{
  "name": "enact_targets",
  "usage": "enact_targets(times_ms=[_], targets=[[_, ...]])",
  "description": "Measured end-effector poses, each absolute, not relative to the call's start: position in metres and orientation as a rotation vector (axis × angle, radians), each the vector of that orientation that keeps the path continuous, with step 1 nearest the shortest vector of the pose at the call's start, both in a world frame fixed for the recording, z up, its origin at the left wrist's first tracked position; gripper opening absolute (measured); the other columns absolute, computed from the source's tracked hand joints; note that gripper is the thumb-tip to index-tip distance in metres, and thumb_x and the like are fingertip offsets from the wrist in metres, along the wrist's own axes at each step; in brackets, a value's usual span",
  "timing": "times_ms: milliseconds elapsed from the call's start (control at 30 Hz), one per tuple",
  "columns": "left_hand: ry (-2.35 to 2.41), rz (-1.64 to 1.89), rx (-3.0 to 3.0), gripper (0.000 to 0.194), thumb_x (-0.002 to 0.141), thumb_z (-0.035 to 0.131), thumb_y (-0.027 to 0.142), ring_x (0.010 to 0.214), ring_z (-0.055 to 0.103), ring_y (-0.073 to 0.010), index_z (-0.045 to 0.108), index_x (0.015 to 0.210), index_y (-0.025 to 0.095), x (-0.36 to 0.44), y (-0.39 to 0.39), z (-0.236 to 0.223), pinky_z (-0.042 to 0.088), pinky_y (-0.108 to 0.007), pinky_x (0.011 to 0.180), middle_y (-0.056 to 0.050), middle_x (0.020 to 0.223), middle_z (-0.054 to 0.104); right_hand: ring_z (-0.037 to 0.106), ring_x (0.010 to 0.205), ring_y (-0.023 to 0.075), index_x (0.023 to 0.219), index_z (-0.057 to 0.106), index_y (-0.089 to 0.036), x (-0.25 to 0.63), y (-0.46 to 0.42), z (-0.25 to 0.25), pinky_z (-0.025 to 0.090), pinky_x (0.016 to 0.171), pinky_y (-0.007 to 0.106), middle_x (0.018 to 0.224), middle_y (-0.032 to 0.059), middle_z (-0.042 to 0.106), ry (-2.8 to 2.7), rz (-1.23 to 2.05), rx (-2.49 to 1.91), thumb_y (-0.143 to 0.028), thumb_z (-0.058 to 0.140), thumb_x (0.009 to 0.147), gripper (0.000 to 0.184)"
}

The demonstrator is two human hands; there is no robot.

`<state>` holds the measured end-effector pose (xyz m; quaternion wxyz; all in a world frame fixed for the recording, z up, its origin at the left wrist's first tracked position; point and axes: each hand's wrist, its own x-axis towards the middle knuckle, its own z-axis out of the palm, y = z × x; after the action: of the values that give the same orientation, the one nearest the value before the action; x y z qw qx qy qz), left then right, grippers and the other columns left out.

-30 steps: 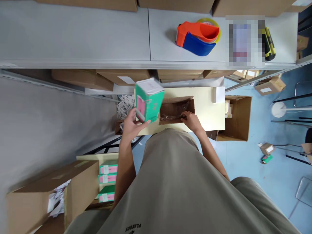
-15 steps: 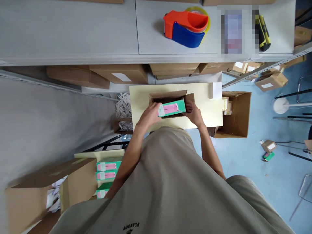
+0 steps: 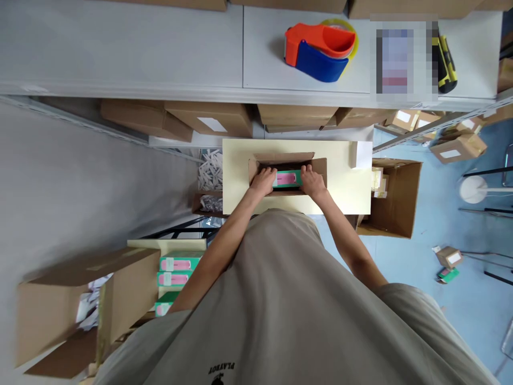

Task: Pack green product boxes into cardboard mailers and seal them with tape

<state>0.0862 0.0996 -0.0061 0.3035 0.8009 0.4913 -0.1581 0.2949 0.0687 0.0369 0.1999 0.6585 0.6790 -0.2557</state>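
Observation:
A green and pink product box lies inside a small open cardboard carton on a pale yellow tabletop. My left hand grips the product box at its left end, fingers curled down into the carton. At the right end my right hand does the same. Both hands sit within the carton's walls, and the box between them lies flat with its pink face up.
On the grey shelf above stand an orange and blue tape dispenser and a yellow and black tool. Three more green and pink boxes are stacked lower left beside a large open carton. Another open carton stands right of the table.
The product box went from raised in my left hand, over to the carton, then down into it. My right hand moved from the carton's inside to the box's right end.

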Motion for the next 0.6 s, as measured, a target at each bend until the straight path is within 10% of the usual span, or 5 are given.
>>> enact_targets(times_ms=[400,600], targets=[[1.837,0.378,1.941,0.054,0.098,0.075,0.022,0.152,0.053,-0.0387,0.061,0.15,0.021,0.042,0.054,0.038,0.041,-0.051,0.131,-0.019,0.155,0.062,0.074,0.103,0.0328,0.125,0.068,-0.021,0.354,0.027,0.03,0.059,0.085,0.043,0.134,0.0179,0.068,2.027,-0.7,2.511,-0.035,0.071,0.103,0.026],[2.139,0.399,1.659,0.021,0.095,0.081,0.034,0.125,0.069,-0.0372,0.071,0.11,0.022,0.039,0.039,0.027,0.049,-0.052,0.12,-0.015,0.119,0.077,0.07,0.092,0.0285,0.107,0.072,-0.022,0.374,0.012,0.026,0.054,0.085,0.04,0.112,0.0129,0.077,1.99,-0.795,2.677,-0.05,0.063,0.107,0.029]])
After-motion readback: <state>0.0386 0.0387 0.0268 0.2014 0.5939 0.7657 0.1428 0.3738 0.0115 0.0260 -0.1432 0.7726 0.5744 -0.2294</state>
